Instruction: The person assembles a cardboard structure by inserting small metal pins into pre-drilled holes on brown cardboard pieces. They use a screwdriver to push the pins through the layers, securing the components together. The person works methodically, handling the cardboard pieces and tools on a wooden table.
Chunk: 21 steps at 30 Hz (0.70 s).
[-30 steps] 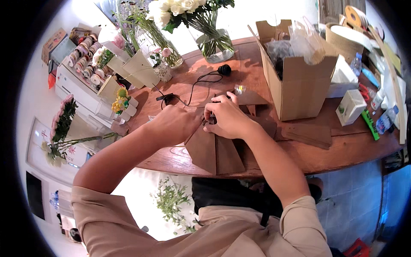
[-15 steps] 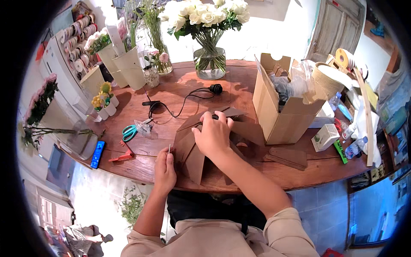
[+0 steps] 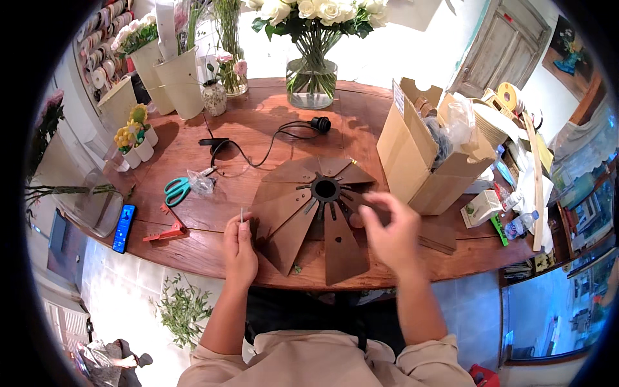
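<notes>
A fan-shaped assembly of brown panels (image 3: pixel 284 222) lies on the table in front of me, its blades spread round a black ring hub (image 3: pixel 325 188). Black slotted arms reach out from the hub onto the panels. At its left edge my left hand (image 3: pixel 241 255) is closed on a thin metal rod, whose tip pokes up above the thumb; the rest is hidden in the fingers. To the right of the hub is my right hand (image 3: pixel 394 229), slightly blurred, thumb and forefinger apart, over the right-hand blades. Loose brown panels (image 3: pixel 438 237) are stacked beside it.
A cardboard box (image 3: pixel 412 151) stands at the right. Teal scissors (image 3: pixel 176 190), a red tool (image 3: pixel 169 227), a phone (image 3: pixel 124 228) and a black plug cord (image 3: pixel 277 138) lie about. A glass vase (image 3: pixel 312 84) of white roses stands at the back.
My right hand has left the hub and moved right, uncovering the black ring. The assembly now lies flatter and more spread out. My left hand still holds the rod.
</notes>
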Motion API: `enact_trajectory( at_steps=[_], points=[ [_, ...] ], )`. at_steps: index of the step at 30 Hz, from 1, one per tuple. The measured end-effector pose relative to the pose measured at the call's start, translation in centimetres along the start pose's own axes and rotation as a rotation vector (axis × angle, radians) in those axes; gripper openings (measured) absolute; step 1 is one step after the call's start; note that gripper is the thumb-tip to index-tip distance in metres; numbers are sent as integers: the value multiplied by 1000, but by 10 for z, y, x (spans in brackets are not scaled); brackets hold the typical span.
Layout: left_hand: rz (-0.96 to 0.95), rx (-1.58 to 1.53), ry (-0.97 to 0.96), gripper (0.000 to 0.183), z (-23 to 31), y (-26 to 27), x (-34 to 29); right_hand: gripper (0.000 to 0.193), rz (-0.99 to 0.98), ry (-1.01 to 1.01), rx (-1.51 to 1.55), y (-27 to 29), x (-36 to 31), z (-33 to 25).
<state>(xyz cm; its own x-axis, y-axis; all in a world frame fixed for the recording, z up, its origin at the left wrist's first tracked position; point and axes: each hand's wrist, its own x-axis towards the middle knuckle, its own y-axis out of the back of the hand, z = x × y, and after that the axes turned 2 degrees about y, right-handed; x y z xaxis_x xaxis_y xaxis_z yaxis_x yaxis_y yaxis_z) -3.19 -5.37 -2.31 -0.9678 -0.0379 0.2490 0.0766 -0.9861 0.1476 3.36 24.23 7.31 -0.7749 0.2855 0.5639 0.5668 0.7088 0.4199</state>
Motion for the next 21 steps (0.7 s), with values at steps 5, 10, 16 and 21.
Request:
enact_trajectory(
  at_steps=[5, 10, 16, 21],
  points=[
    [29, 5, -78, 17, 17, -2, -10, 48, -422, -85, -624, 123, -22, 48],
    [-206, 327, -405, 35, 42, -9, -14, 59, -573, -174, -595, 143, -16, 85],
    [-134, 494, -436, 43, 32, -10, -10, 50, -586, -201, -522, 148, -11, 92],
    [-91, 501, -305, 40, 31, -9, -11, 38, -582, -54, -506, 146, -17, 97]
  ],
)
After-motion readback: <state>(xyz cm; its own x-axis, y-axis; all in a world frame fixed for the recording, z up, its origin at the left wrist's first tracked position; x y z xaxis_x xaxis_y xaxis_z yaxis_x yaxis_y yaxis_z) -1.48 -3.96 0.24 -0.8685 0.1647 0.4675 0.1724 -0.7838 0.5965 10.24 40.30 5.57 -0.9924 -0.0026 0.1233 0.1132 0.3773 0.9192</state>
